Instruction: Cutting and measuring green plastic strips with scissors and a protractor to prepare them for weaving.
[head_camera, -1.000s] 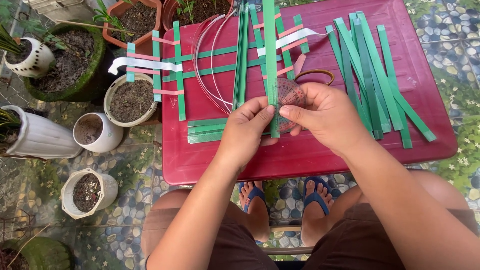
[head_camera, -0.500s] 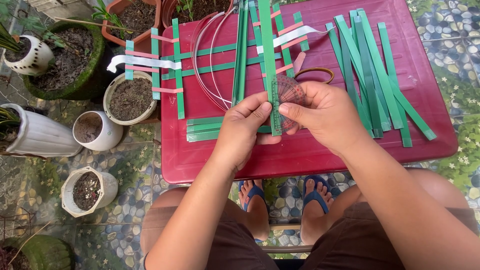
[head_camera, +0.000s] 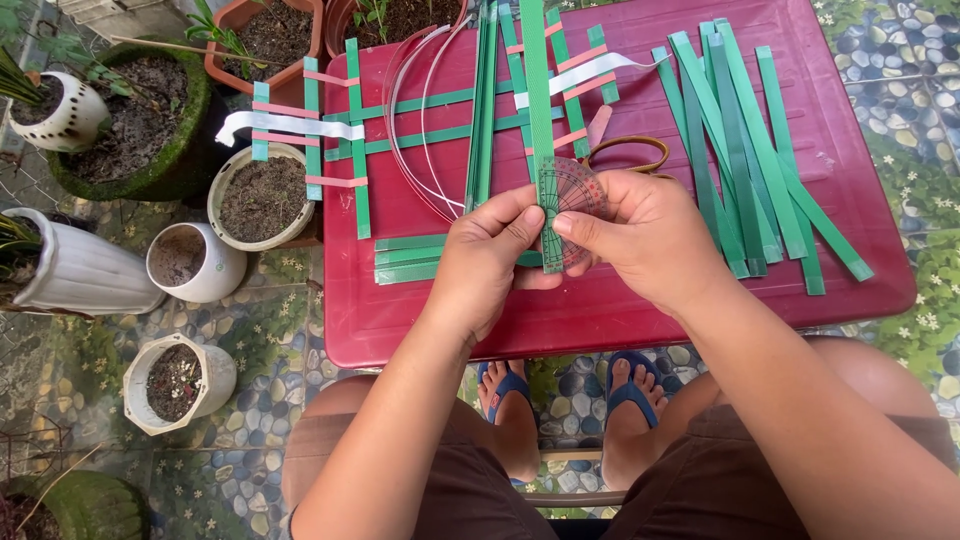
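Two hands meet over the middle of the red table (head_camera: 620, 320), and between them sits a clear half-round protractor (head_camera: 575, 200) laid against a long green strip (head_camera: 540, 130). The left hand (head_camera: 490, 255) has its fingers curled in narrow, thumb and forefinger pinching the lower end of that strip. The right hand (head_camera: 645, 235) is closed on the protractor, thumb pressing its flat edge against the strip, fingers wrapped behind it. The strip runs straight away from both hands toward the far edge of the table.

Just beyond the right hand's knuckles peeks a pair of scissors (head_camera: 630, 150) with tan loops, mostly hidden. Further out to the right of that hand lies a loose fan of green strips (head_camera: 750, 170), well apart from the fingers. Under the left hand, a short stack of green strips (head_camera: 410, 258) lies flat, its ends reaching out past the wrist. Beyond the left hand, a woven lattice of green and pink strips (head_camera: 350, 120) hangs over the table's left edge, with thin white loops (head_camera: 420, 150) beside it. Off to the left, flower pots (head_camera: 260, 195) stand on the pebbled floor (head_camera: 280, 330).
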